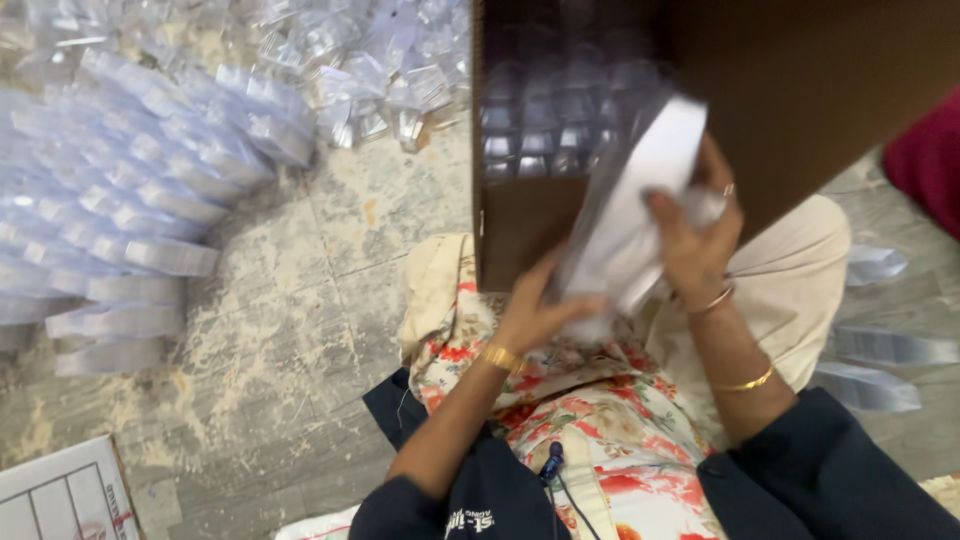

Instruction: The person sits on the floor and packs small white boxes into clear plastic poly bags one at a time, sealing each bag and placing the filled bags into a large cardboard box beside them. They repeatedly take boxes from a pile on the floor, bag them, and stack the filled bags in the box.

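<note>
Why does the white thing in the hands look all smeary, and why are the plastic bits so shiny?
In the head view, the clear plastic strip held by the left hand and right hand is smeared by motion blur; the plastic pieces stacked on the floor glint with white glare, and the inside of the cardboard box lies in shadow.

Glossy clear plastic packs (pixel 130 190), matt brown cardboard box (pixel 800 90), rough floor (pixel 300 330)
</note>
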